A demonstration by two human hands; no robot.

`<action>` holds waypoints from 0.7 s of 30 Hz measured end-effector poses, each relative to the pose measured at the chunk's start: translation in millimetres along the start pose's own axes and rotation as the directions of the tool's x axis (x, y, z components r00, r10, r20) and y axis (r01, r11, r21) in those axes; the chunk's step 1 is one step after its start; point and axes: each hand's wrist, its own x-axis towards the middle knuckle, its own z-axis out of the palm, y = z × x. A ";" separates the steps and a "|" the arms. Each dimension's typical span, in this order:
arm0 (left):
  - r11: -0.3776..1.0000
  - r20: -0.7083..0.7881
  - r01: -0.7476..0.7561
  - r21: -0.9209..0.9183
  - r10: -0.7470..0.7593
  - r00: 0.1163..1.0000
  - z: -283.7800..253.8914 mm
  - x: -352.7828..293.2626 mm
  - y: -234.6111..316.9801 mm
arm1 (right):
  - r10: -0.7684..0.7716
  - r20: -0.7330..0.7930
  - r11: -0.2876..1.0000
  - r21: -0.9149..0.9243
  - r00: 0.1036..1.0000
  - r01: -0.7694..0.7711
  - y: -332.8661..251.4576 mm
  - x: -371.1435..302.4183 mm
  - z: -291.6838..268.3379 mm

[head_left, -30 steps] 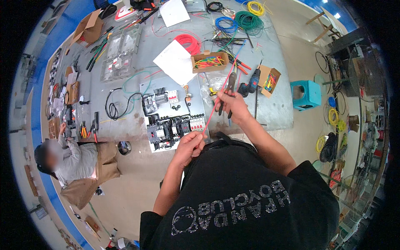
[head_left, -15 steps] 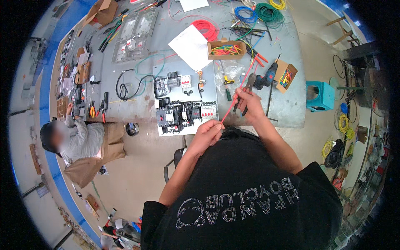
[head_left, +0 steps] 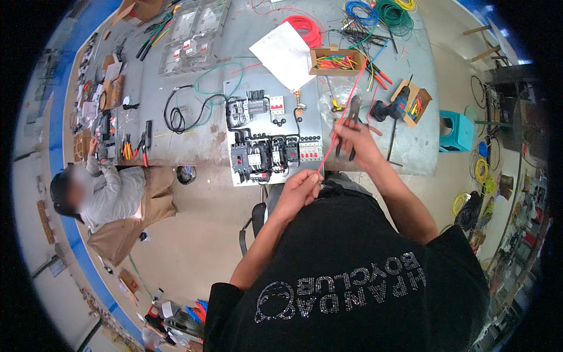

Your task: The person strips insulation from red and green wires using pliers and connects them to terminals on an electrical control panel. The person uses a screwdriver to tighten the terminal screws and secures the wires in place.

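A thin red wire (head_left: 355, 88) runs from the table down between my hands. My left hand (head_left: 300, 192) pinches its near end in front of my body. Higher and to the right, my right hand (head_left: 359, 144) is closed round dark-handled pliers (head_left: 355, 107), whose jaws point away from me. The wire passes at the fingers of that hand; whether they grip it too is unclear. Left of my hands lies a white mounting plate (head_left: 309, 127) bearing black contactors (head_left: 240, 159), circuit breakers (head_left: 311, 151) and black wiring.
A blue-black power drill (head_left: 393, 107) and a small box of coloured sleeves (head_left: 417, 105) lie to the right. Beyond are another sleeve box (head_left: 337, 61), a paper sheet (head_left: 282, 56) and wire coils (head_left: 304, 30). At the left a person (head_left: 117, 190) works; a teal stool (head_left: 456, 132) stands right.
The view has shifted, so the table's things appear farther right. Both hands keep their holds, and the pliers' jaws point a little more straight away from me.
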 end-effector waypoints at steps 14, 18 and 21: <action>0.757 -0.453 -0.068 0.650 0.458 0.765 -417.6 73.4 61.1 | -0.027 -0.577 0.994 0.073 0.816 0.084 98.0 -33.9 -5.9; 0.341 -0.338 0.127 0.931 0.680 0.651 -523.5 131.0 94.7 | 0.051 -0.744 0.994 0.100 0.666 0.035 133.4 -73.7 -6.9; 0.140 -0.325 0.313 0.939 0.656 0.682 -556.7 165.1 97.6 | 0.117 -0.794 0.988 0.155 0.596 0.012 159.9 -96.5 -4.3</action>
